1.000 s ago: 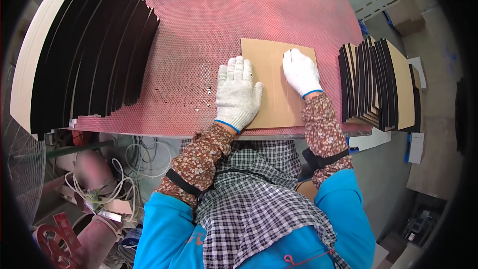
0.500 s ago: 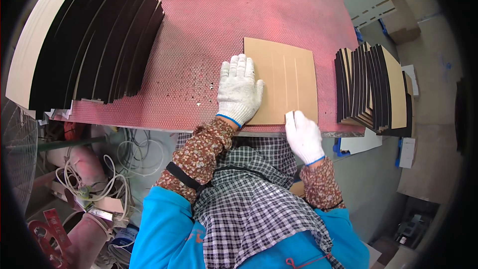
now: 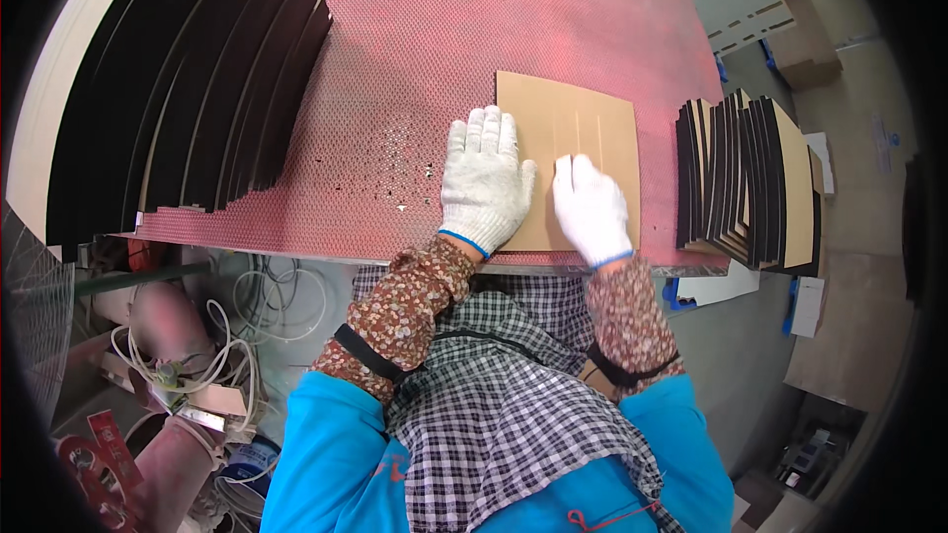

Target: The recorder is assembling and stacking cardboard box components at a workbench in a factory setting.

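Observation:
A tan rectangular board [image 3: 533,109] lies on the red mesh-patterned tabletop, near its front edge. Thin pale lines run lengthwise along the board's face. My left hand [image 3: 486,173], in a white knit glove, rests flat on the board's left edge, fingers stretched out and pointing away from me. My right hand [image 3: 592,205], also gloved in white, is over the middle of the board at the near end of the lines. Its fingers are curled and pinched together; what they hold, if anything, is too small to make out.
Black-edged boards [image 3: 188,79] stand in a large stack at the left. A smaller leaning stack of tan, black-edged boards [image 3: 746,183] is at the right edge of the red tabletop [image 3: 415,59]. Dark scraps [image 3: 400,173] lie left of my left hand. Hoses [image 3: 247,336] hang below.
My right hand has moved from the board's near edge up onto its middle, fingers still pinched. My left hand stays flat on the board's left side.

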Demonstrator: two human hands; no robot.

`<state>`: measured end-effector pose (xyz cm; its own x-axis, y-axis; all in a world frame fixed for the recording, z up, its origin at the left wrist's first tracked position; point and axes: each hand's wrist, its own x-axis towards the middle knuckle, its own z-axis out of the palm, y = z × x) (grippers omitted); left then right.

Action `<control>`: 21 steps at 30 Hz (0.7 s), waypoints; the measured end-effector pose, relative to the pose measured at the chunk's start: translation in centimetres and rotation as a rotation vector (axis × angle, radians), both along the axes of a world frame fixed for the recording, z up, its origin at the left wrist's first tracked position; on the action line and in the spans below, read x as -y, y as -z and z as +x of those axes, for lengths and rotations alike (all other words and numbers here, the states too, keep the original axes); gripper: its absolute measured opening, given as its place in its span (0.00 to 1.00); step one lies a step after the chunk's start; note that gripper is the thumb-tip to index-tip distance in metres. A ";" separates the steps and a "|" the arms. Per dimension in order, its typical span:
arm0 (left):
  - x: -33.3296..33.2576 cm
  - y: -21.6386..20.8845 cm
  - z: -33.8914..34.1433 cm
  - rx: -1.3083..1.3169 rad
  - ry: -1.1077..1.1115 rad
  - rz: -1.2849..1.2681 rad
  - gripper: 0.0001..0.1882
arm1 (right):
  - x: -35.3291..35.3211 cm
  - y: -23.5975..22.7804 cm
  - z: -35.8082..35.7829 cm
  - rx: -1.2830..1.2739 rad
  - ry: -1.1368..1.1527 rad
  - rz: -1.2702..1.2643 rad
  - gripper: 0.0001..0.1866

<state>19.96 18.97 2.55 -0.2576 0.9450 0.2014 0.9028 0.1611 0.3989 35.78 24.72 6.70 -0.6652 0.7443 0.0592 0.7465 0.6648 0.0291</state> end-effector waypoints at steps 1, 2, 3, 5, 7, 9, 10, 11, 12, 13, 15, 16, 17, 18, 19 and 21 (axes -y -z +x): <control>0.0 0.0 0.0 0.006 0.004 0.002 0.37 | -1.5 0.0 -0.8 -0.046 0.069 -0.046 0.09; 0.1 0.1 0.1 0.011 0.009 0.004 0.37 | -2.9 0.1 -1.6 -0.092 0.138 -0.092 0.09; 0.2 0.1 0.0 0.006 0.002 0.001 0.37 | -4.3 0.5 -2.4 -0.097 0.131 -0.095 0.09; 0.1 0.2 0.3 0.005 0.013 0.006 0.37 | -6.9 1.4 -2.9 -0.170 0.119 -0.022 0.11; -0.1 0.2 0.5 0.004 0.020 0.012 0.37 | -8.7 2.3 -2.3 -0.131 -0.016 0.086 0.12; 0.0 0.3 0.4 0.001 0.021 0.014 0.37 | -8.8 2.4 -2.2 -0.091 -0.156 0.190 0.13; 0.2 0.4 0.2 0.001 0.010 0.013 0.37 | -8.3 2.1 -2.7 -0.185 -0.099 0.103 0.13; 0.3 0.5 0.1 0.002 0.001 0.012 0.37 | -7.8 1.9 -2.9 -0.277 -0.041 0.016 0.14; 0.2 0.3 0.2 0.001 0.008 0.021 0.37 | -7.7 2.0 -2.2 -0.278 -0.036 0.027 0.14; 0.1 0.4 0.3 0.008 0.014 0.023 0.37 | -7.6 2.8 -1.5 -0.206 -0.033 0.017 0.14; -0.1 0.4 0.2 0.013 0.017 0.027 0.37 | -6.3 3.6 0.1 -0.156 -0.039 -0.023 0.14; -0.1 0.6 0.1 0.011 0.009 0.029 0.37 | -4.4 2.8 0.1 -0.159 -0.045 -0.025 0.14; -0.1 0.7 0.0 0.011 0.006 0.033 0.37 | -2.2 1.3 0.0 -0.167 0.064 -0.125 0.14; -0.1 0.4 0.0 0.011 0.009 0.038 0.37 | -0.2 0.2 0.4 -0.176 0.177 -0.218 0.14; 0.1 0.0 -0.1 0.012 0.001 0.043 0.37 | 1.3 0.2 1.4 -0.144 0.114 -0.177 0.14; 0.0 -0.3 -0.2 0.008 0.006 0.057 0.37 | 4.2 -0.3 3.1 -0.063 0.009 -0.114 0.13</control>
<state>19.80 18.97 2.83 -0.2534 0.9337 0.2529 0.9005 0.1321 0.4144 38.85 20.56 7.01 -0.6558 0.7547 0.0156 0.7506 0.6542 -0.0932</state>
